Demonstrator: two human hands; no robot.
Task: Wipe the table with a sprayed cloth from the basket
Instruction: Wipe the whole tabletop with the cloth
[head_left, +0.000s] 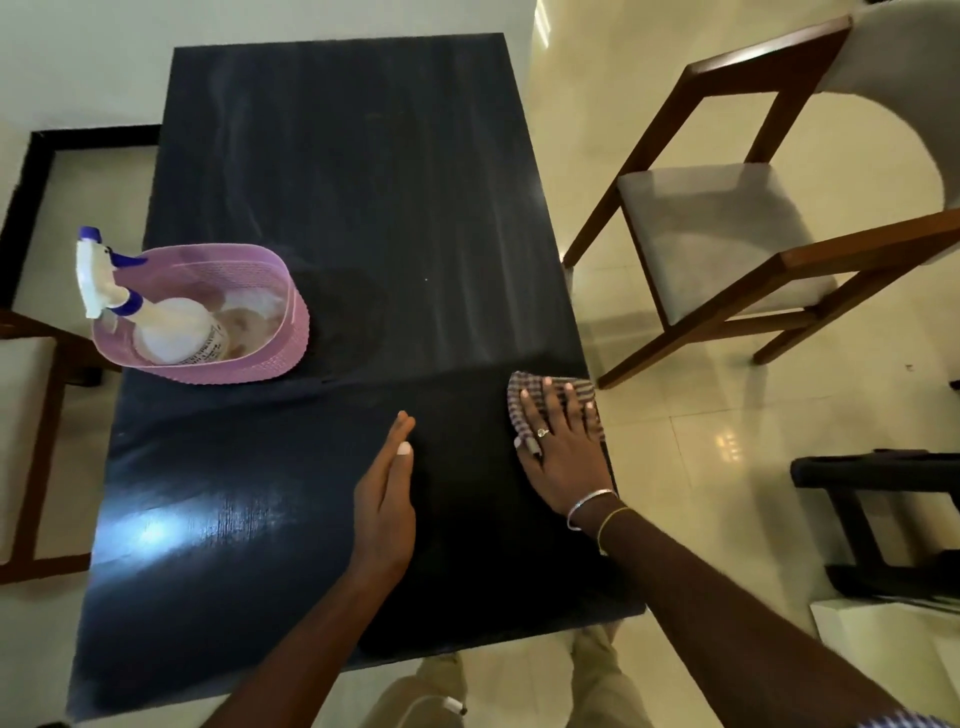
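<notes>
Over at the left edge of the worktop stands a pink basket, with a spray bottle leaning inside it, its nozzle poking out over the rim. Moving right, the dark surface looks dull and streaky in its far half and glossier in its near half. The left hand rests near the middle of the near part, fingers straight and together, holding nothing. Further right, at the right edge, lies the checked cloth, spread flat under the right hand, whose straight, splayed fingers press it down rather than grip it. The cloth looks thin, soft and light, probably damp, so it should slide easily yet bunch up if pushed from one corner. A flat palm over its middle, fingers spread toward its edges, seems the best hold. So near the edge, it could slip off on an outward stroke. Beyond, on the floor, stands a wooden chair.
</notes>
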